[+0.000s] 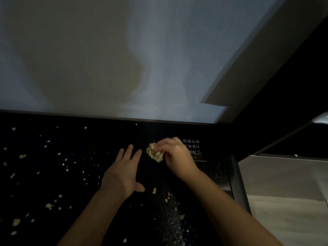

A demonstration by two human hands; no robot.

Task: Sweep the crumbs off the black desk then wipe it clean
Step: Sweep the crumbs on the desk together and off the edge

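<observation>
crumbs clump [154, 153], slanting near-right, pinched by right hand [175, 158] fingers, left hand [122, 174] fingers spread

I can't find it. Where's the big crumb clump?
Head view, right of centre: the crumb clump is pinched in the right hand, beside the left hand.

A pale wall [88, 50] fills the upper part of the view, washed in bluish light and crossed by a broad soft shadow [113, 73]. At the upper right a beige panel [269, 50] slants down beside a wide black panel [298, 96]. Three short lines of white printed characters [192, 141] show right of centre, partly hidden. At the lower right, a grey rail [239, 183] borders a pale, light-grey surface [287, 178]. A small, bright, shiny object [321, 118] sits at the right edge, too blurred to identify.
</observation>
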